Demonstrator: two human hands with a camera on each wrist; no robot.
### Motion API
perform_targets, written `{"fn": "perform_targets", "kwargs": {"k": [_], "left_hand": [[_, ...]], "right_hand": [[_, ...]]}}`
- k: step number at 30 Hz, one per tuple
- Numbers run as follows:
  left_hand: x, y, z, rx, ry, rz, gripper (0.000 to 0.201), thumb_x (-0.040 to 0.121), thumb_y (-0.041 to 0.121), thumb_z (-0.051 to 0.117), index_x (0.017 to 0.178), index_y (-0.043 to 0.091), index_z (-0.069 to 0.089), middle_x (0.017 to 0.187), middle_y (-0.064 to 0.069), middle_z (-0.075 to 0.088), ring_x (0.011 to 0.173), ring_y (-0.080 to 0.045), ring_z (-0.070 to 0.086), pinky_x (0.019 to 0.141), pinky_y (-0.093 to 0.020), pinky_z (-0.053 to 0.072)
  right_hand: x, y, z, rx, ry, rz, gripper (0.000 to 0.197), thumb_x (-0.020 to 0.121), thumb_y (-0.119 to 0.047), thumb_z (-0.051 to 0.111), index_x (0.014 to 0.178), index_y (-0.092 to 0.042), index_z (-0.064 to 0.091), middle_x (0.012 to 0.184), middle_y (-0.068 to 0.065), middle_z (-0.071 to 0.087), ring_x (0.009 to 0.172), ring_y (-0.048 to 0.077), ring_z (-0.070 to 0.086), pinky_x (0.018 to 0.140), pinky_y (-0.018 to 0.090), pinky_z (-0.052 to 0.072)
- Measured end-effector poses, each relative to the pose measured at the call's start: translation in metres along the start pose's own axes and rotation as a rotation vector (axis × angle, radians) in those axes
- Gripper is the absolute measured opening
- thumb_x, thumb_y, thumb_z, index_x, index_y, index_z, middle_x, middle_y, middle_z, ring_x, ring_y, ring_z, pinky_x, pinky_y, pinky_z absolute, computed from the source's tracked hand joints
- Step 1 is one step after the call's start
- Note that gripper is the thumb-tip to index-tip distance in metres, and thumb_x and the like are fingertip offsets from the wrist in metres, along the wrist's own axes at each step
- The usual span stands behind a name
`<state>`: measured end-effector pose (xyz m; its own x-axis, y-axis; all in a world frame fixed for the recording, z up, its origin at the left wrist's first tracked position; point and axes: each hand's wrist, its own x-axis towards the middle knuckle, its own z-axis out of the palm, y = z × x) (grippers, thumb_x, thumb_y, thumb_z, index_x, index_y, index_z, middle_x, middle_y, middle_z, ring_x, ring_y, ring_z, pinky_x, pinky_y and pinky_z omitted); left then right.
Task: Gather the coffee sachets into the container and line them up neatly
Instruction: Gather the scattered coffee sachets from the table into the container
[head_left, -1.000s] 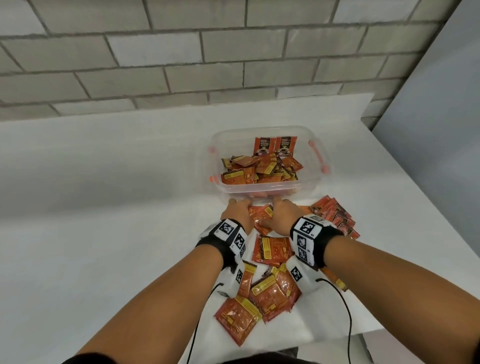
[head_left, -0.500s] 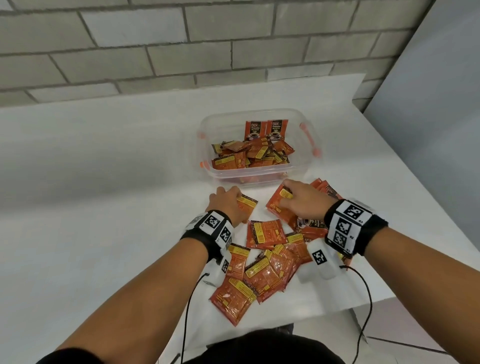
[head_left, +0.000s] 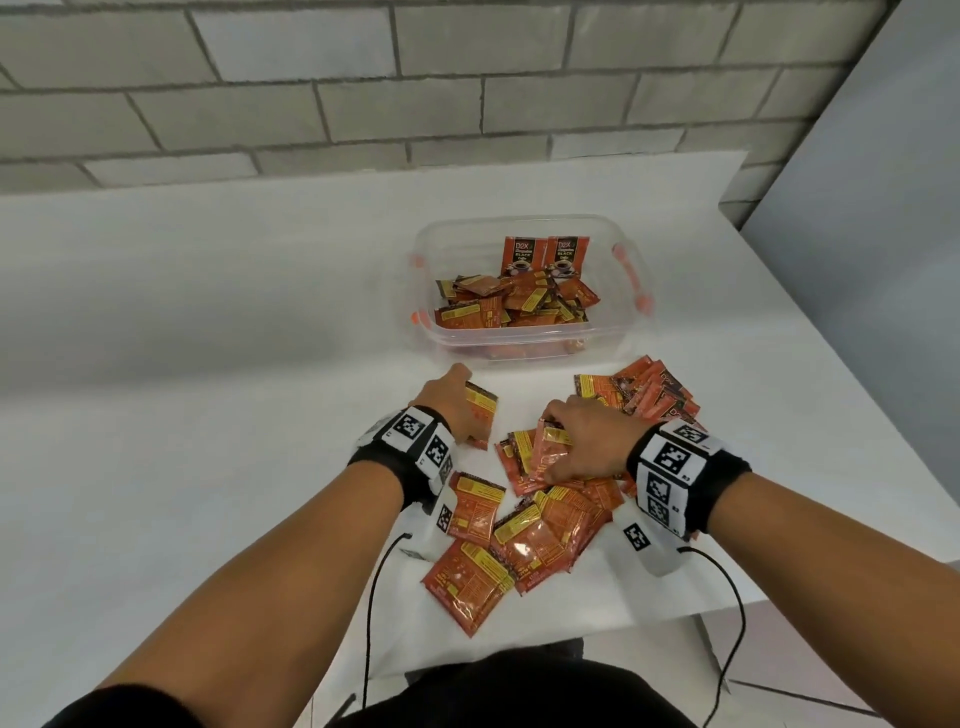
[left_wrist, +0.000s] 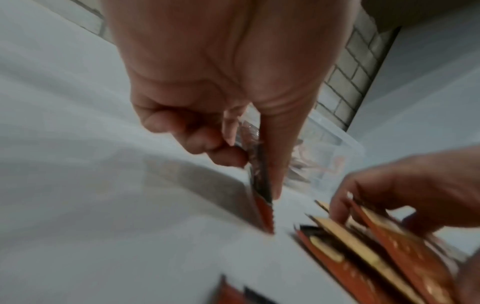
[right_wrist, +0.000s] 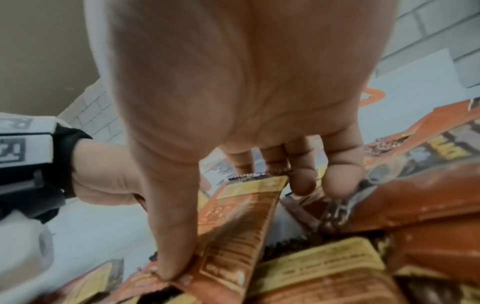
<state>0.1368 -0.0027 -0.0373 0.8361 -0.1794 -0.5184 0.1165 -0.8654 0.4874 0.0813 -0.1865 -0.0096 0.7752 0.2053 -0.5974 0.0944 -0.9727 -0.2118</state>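
Head view looks down on a white table w/ a clear plastic container at approx 12 o'clock from the hands, near the brick wall. Inside it: a loose heap of orange sachets, plus two upright sachets leaning on the far wall, side by side. So only those two look lined up; the rest inside is a jumble.

Left hand, at approx 10 o'clock of the table pile, pinches one sachet on edge between thumb and fingers; the left wrist view shows this sachet's lower corner touching the table or just above it, can't tell which.

Right hand lies on the table pile, thumb and curled fingers closed round a tilted sachet.

A second fanned stack sits at 2 o'clock, just beside the container's near wall.

Judgement: roughly halfway on gathering, as many sachets are in and about as many are outside. The lining-up has barely begun.
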Motion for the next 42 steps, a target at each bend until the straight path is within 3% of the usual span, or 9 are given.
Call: {"fn": "perform_targets", "kwargs": {"k": [6,10,14,17,19,22,30,37,42], "left_hand": [[-0.039,-0.022,-0.031,-0.215,-0.184,0.296,0.048,0.074,0.015,0.08,0.114,0.017,0.053,0.095,0.003,0.064,0.085,-0.014,0.06,0.07,-0.015,0.047],[-0.057,-0.039,-0.011,-0.006,-0.363,0.322,0.062,0.072,0.021,0.082,0.125,0.021,0.05,0.102,0.003,0.061,0.091,-0.015,0.058,0.081,-0.023,0.049],[-0.058,-0.04,0.001,0.131,-0.343,0.303,0.077,0.073,0.022,0.082,0.138,0.024,0.041,0.116,-0.002,0.058,0.101,-0.018,0.055,0.088,-0.026,0.046],[-0.057,-0.036,0.005,0.235,-0.297,0.334,0.072,0.072,0.023,0.082,0.133,0.017,0.045,0.115,-0.006,0.056,0.098,-0.018,0.051,0.083,-0.025,0.044],[-0.056,-0.034,0.007,0.317,-0.242,0.345,0.06,0.071,0.026,0.083,0.12,0.013,0.051,0.105,-0.006,0.049,0.094,-0.02,0.05,0.079,-0.028,0.045],[-0.055,-0.033,0.009,0.36,-0.213,0.321,0.057,0.069,0.029,0.083,0.112,0.011,0.051,0.103,-0.005,0.041,0.092,-0.02,0.049,0.077,-0.03,0.046],[-0.059,-0.034,0.015,0.352,-0.247,0.359,0.099,0.07,0.028,0.082,0.149,0.026,0.023,0.134,-0.004,0.033,0.123,-0.022,0.033,0.102,-0.039,0.039],[-0.056,-0.025,0.015,0.469,-0.201,0.386,0.064,0.075,0.033,0.078,0.13,0.022,0.048,0.127,-0.005,0.038,0.118,-0.021,0.032,0.098,-0.039,0.041],[-0.05,-0.021,0.017,0.499,-0.206,0.371,0.051,0.075,0.032,0.077,0.114,0.017,0.049,0.119,-0.004,0.04,0.111,-0.019,0.034,0.089,-0.033,0.042]], "right_hand": [[0.002,-0.002,0.003,0.073,0.092,0.005,0.07,0.074,-0.039,0.077,0.126,-0.012,0.039,0.116,0.004,0.045,0.099,0.016,0.043,0.078,0.028,0.041],[0.002,-0.001,0.001,0.204,0.088,0.011,0.068,0.077,-0.031,0.077,0.128,-0.013,0.036,0.085,-0.006,0.047,0.078,0.013,0.048,0.055,0.021,0.034],[0.002,0.0,-0.005,0.173,0.052,-0.016,0.083,0.077,-0.033,0.076,0.142,-0.021,0.027,0.09,-0.003,0.053,0.076,0.01,0.05,0.07,0.027,0.039],[0.005,-0.005,-0.004,0.08,0.013,-0.037,0.091,0.078,-0.035,0.075,0.149,-0.022,0.019,0.136,0.009,0.048,0.112,0.022,0.051,0.09,0.029,0.041],[0.009,-0.009,-0.003,0.024,0.012,-0.038,0.088,0.078,-0.036,0.074,0.148,-0.022,0.022,0.143,0.009,0.042,0.124,0.025,0.045,0.099,0.033,0.039],[0.014,-0.012,-0.002,-0.012,0.039,-0.023,0.08,0.077,-0.038,0.075,0.142,-0.02,0.032,0.132,0.01,0.044,0.118,0.025,0.045,0.096,0.036,0.042],[0.013,-0.003,-0.003,0.156,0.206,0.044,0.057,0.08,-0.03,0.074,0.122,-0.009,0.042,0.103,0.009,0.058,0.087,0.02,0.051,0.068,0.029,0.039],[0.002,0.016,-0.011,0.251,0.219,0.109,0.056,0.081,-0.035,0.073,0.122,-0.01,0.043,0.105,0.009,0.059,0.089,0.021,0.054,0.07,0.03,0.043],[-0.012,0.024,-0.01,0.387,0.342,0.076,0.042,0.08,-0.028,0.075,0.11,-0.012,0.05,0.098,0.002,0.06,0.084,0.017,0.055,0.064,0.026,0.039]]}}
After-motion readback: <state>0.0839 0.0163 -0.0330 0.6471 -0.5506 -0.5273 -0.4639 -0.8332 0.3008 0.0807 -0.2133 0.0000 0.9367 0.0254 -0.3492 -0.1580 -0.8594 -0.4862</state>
